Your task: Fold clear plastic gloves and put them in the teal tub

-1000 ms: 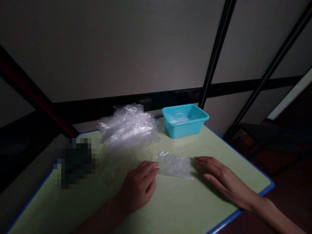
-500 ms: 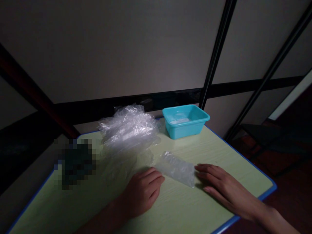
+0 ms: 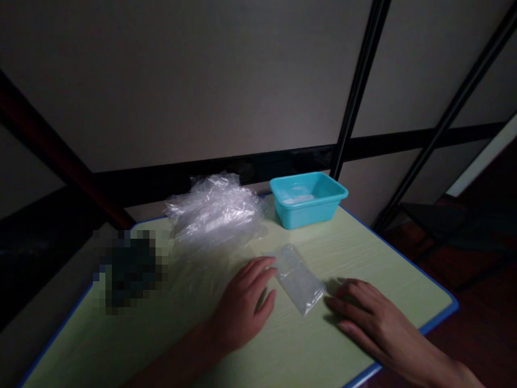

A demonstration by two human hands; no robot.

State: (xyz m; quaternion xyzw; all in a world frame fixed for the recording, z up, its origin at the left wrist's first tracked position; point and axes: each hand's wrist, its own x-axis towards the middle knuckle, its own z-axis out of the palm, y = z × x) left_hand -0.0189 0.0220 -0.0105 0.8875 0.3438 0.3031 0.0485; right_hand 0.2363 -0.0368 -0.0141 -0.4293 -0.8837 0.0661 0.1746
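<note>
A clear plastic bag [image 3: 299, 281], folded into a flat strip, lies slanted on the table between my hands. My left hand [image 3: 248, 304] is at the bag's left side, fingers stretched and thumb apart, with nothing in it; whether its fingertips touch the bag's edge I cannot tell. Just right of the bag's near end, my right hand [image 3: 369, 318] rests low over the table with its fingers loosely bent and apart, holding nothing. Behind my left hand spreads a loose heap of clear plastic bags [image 3: 216, 213].
At the back right of the pale green table [image 3: 388, 280] stands a turquoise plastic basin [image 3: 309, 213] with some clear plastic inside. A dark blurred-out object [image 3: 133, 272] is at the left. Panelled doors [image 3: 226, 81] rise right behind the table, whose rim is blue.
The plastic bag has turned and now lies flatter, its near end further left. My left hand has opened and moved slightly forward. The fingers of my right hand have bent a little.
</note>
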